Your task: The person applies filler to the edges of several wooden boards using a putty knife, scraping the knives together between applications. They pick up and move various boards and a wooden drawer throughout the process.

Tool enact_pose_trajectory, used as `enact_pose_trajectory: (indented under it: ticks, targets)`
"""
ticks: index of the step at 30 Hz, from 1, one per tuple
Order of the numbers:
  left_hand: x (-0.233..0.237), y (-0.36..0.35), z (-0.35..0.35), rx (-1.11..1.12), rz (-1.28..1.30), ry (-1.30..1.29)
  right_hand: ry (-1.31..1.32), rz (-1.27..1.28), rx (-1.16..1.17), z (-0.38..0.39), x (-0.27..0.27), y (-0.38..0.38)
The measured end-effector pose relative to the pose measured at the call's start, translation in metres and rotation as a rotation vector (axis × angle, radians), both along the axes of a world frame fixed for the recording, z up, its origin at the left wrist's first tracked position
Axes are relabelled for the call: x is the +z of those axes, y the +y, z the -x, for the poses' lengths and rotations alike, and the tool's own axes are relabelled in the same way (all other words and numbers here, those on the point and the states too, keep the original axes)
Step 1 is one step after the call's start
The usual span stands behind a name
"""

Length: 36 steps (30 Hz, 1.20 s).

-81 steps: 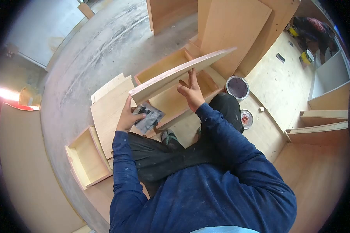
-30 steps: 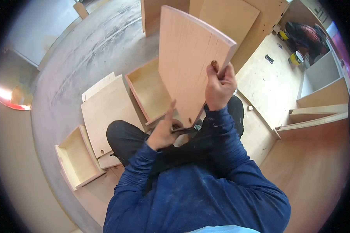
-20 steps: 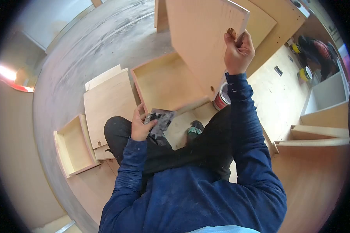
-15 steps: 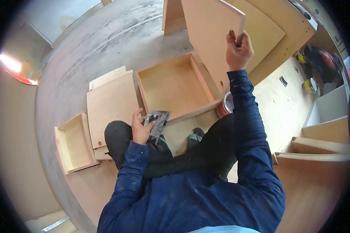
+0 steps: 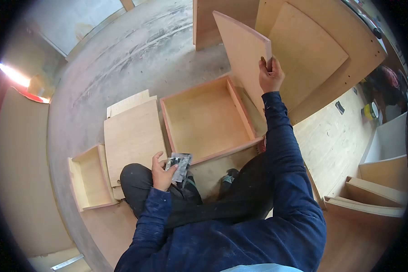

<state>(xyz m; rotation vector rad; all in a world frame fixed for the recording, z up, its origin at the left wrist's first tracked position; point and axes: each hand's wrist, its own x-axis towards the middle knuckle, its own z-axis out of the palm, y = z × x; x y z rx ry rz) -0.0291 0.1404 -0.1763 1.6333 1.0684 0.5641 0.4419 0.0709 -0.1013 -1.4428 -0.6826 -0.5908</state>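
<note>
My left hand holds a small flat scraper with dark smears on it, above my left leg. Higher up, my right hand grips the edge of a thin wooden panel, thumb on one side and fingers on the other. The panel stands tilted beyond the open wooden drawer. That drawer lies on the floor in front of my feet. To its left are stacked flat boards.
A smaller drawer lies at the left. A large panel leans behind my right hand. Wooden parts stand at the right, a yellow can beyond them. A red can is partly hidden by my right sleeve.
My right hand and the wooden panel have moved lower in view. The drawers and boards also appear lower. My left hand with the scraper sits slightly lower, and the red can is now mostly hidden.
</note>
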Motion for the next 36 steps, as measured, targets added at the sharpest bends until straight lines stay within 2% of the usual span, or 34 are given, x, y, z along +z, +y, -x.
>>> enact_pose_trajectory:
  ticks: [2, 5, 11, 13, 17, 19, 22, 25, 29, 33, 35, 36]
  targets:
    - [0.000, 0.001, -0.003, 0.001, 0.036, -0.003, 0.015, 0.028, -0.013, -0.005, -0.007, 0.003]
    - [0.004, 0.002, -0.009, 0.000, 0.016, 0.043, 0.062, -0.080, 0.066, -0.013, -0.018, 0.006]
    - [0.004, 0.004, -0.015, -0.118, -0.218, 0.131, 0.069, 0.078, -0.113, -0.040, -0.052, -0.027]
    - [0.008, 0.002, -0.016, 0.003, 0.136, -0.038, 0.110, 0.195, -0.237, -0.046, -0.063, -0.042]
    - [0.010, 0.002, -0.022, -0.005, 0.133, -0.038, 0.089, 0.013, -0.235, -0.072, -0.098, -0.067]
    - [0.010, 0.001, -0.026, -0.007, 0.151, -0.039, 0.318, 0.234, -0.339, -0.081, -0.108, -0.084]
    - [0.011, 0.002, -0.032, -0.095, 0.009, 0.023, 0.302, 0.347, -0.443, -0.087, -0.121, -0.103]
    - [0.016, 0.002, -0.033, -0.130, -0.032, 0.036, 0.283, 0.296, -0.476, -0.102, -0.141, -0.123]
    - [0.015, -0.002, -0.032, -0.106, -0.039, 0.008, 0.340, 0.261, -0.575, -0.097, -0.128, -0.134]
    - [0.019, -0.005, -0.030, -0.092, -0.038, -0.017, 0.039, 0.439, -0.753, -0.091, -0.115, -0.145]
    - [0.019, -0.004, -0.028, -0.082, -0.002, -0.046, 0.064, 0.423, -0.844, -0.082, -0.104, -0.151]
    - [0.014, -0.001, -0.027, -0.046, 0.058, -0.149, 0.090, 0.401, -0.901, -0.075, -0.095, -0.154]
